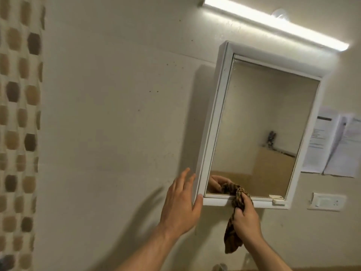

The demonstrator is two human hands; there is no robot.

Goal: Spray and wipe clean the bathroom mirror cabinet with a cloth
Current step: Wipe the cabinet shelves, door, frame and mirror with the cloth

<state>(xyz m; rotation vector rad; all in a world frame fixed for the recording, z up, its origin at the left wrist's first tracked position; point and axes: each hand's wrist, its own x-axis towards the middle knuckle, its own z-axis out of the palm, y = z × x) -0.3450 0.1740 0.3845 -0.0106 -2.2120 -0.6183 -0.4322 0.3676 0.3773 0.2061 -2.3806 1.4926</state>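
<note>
While the head view tilts up at the wall (117,114), the mirror cabinet (214,122) hangs right of centre, its white frame slanting in the picture and its door closed.

Left hand (181,204): your forearm rises from the bottom edge of the picture. The palm faces the wall, fingers straight and slightly spread, holding nothing. The thumb touches the cabinet's lower left corner; the fingertips lie along the outer left side of the frame.

Right hand (247,218): this forearm comes up from the lower right. The fingers are curled round a brown checked cloth (231,237), gripping it mid-length. The upper bunch of the cloth is pressed on the bottom edge of the mirror glass (263,124), left of the middle, and overlaps the lower frame rail. The free end hangs below your fist, clear of the cabinet.

The glass near its lower left corner reflects the fingers and the cloth. A small white latch tab (277,199) sits at the lower right corner of the door.

Surroundings: a lit tube light (273,22) runs above the top edge of the cabinet, papers (332,145) are stuck on the wall beside its right edge, a wall switch (326,201) sits below them, and a pebble-patterned tile strip (19,114) runs down the far left.
</note>
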